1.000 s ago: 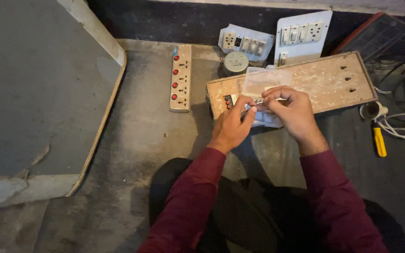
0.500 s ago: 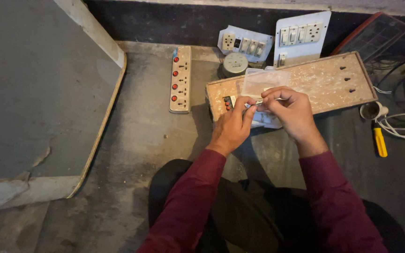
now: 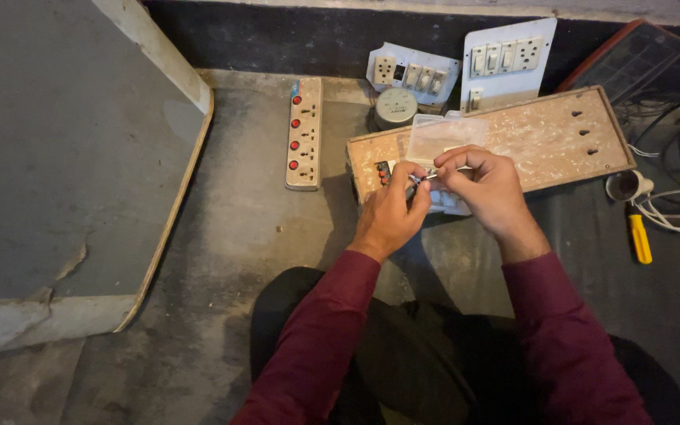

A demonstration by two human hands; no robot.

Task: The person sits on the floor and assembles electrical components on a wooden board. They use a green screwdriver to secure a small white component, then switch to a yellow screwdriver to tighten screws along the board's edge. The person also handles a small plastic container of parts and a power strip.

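- Two hands meet over one small metal piece point(image 3: 426, 178), thin and pale, pinched between fingertips; too small to say what it is.
- Piece's long axis runs roughly left-right, its right end under the right hand's fingers, left end at the left hand's thumb and forefinger.
- Left hand point(image 3: 391, 208): fingers closed narrow on the piece's left end, knuckles up.
- Right hand point(image 3: 488, 189): curled over, fingertips pinching the piece from above; both hands equally near, touching at the tips.
- Directly beneath and just behind: clear plastic box point(image 3: 444, 135), lid pale, partly hidden by the right hand.
- Box rests on a long wooden board point(image 3: 545, 138) w/ white flecks and a few slots near its right end; board lies on the floor.
- Left of board: power strip point(image 3: 304, 134) w/ red switches, long axis pointing away from the person.
- Behind board: round grey unit point(image 3: 395, 106), two white switch plates point(image 3: 509, 59) leaning at the wall.
- Right, well apart: yellow-handled tool point(image 3: 639, 238), white cable point(image 3: 674, 216).
- Far left: big grey panel point(image 3: 49, 157) w/ pale edge.
- Floor point(image 3: 230, 260): bare grey concrete; dark red sleeves, dark trousers at bottom.
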